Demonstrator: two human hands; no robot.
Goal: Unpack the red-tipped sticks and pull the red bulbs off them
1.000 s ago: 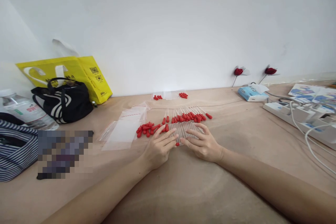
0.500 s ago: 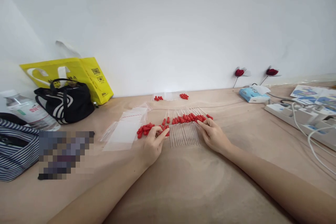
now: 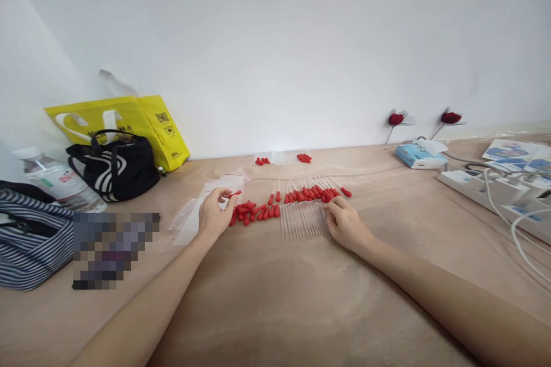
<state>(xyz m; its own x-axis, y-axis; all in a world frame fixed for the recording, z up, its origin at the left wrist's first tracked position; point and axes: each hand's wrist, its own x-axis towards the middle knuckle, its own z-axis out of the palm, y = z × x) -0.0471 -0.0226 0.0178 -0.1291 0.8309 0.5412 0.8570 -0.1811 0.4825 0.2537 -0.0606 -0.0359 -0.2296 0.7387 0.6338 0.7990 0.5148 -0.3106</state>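
Note:
My left hand [image 3: 215, 209] is raised over the clear plastic bags [image 3: 186, 229], its thumb and fingers pinching a red rubber bulb [image 3: 235, 194]. Just below and right of it lies a pile of loose red rubber bulbs [image 3: 246, 212]. A row of clear glass dropper tubes [image 3: 303, 223] lies side by side in the middle. My right hand [image 3: 346, 223] rests at the right end of this row, fingers curled together; what they grip is hidden. Behind the row, droppers with red bulbs [image 3: 316, 192] lie with their thin glass ends pointing to the wall.
Bagged red bulbs [image 3: 303, 157] lie by the wall. On the left stand a yellow bag [image 3: 166, 143], a black bag [image 3: 116, 169], a plastic bottle [image 3: 55, 180] and a striped bag [image 3: 38, 246]. To the right are a tissue pack [image 3: 415, 156], a power strip [image 3: 486, 192] with cables and two artificial roses [image 3: 396, 118].
My left hand has moved left and up from the bulbs beside the tubes, with a red bulb now in its fingers. My right hand stays by the tubes, its fingers more curled.

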